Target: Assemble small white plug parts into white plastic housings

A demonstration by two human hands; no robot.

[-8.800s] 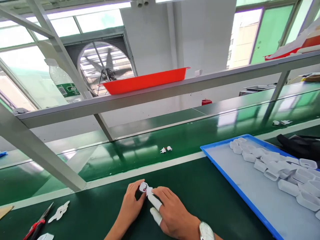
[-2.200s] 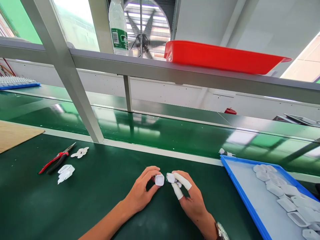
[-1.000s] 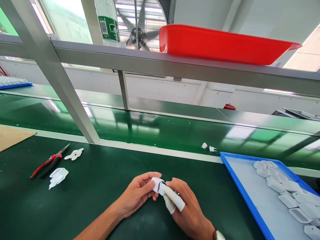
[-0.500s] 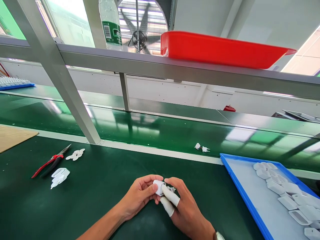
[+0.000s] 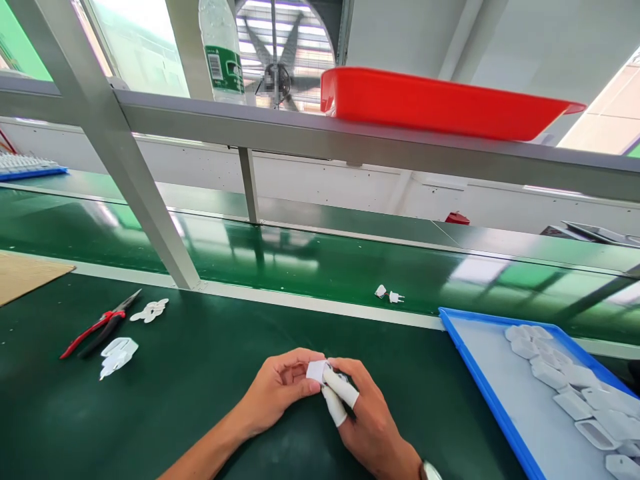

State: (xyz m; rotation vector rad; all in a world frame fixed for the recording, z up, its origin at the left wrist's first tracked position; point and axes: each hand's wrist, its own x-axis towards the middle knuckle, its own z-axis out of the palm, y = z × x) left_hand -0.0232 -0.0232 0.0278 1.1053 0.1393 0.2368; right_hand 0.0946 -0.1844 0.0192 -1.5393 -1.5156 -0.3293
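Note:
Both hands hold a small white plastic piece (image 5: 315, 371) just above the green table. My left hand (image 5: 275, 390) pinches its left side between thumb and fingers. My right hand (image 5: 370, 413), with white finger cots on two fingers, grips the right side and covers much of it. A bit of something pale shows behind the right fingers, too hidden to name. Far off to the left lie red-and-black pliers (image 5: 100, 327), a few flat white plastic parts (image 5: 119, 355) and a smaller group of white pieces (image 5: 150, 311).
At right, a blue-rimmed tray (image 5: 480, 387) carries several white plastic covers (image 5: 575, 380). Past the pale table edge runs a green belt (image 5: 320, 267) bearing a small white two-pin plug (image 5: 396, 297). Overhead, a grey metal rail (image 5: 300, 127) supports a red tray (image 5: 440, 107) and a bottle (image 5: 223, 60).
The white piece has turned in my fingers and now shows a flatter face. On the belt, the two-pin plug has shifted left. Both hands stay nearly in place.

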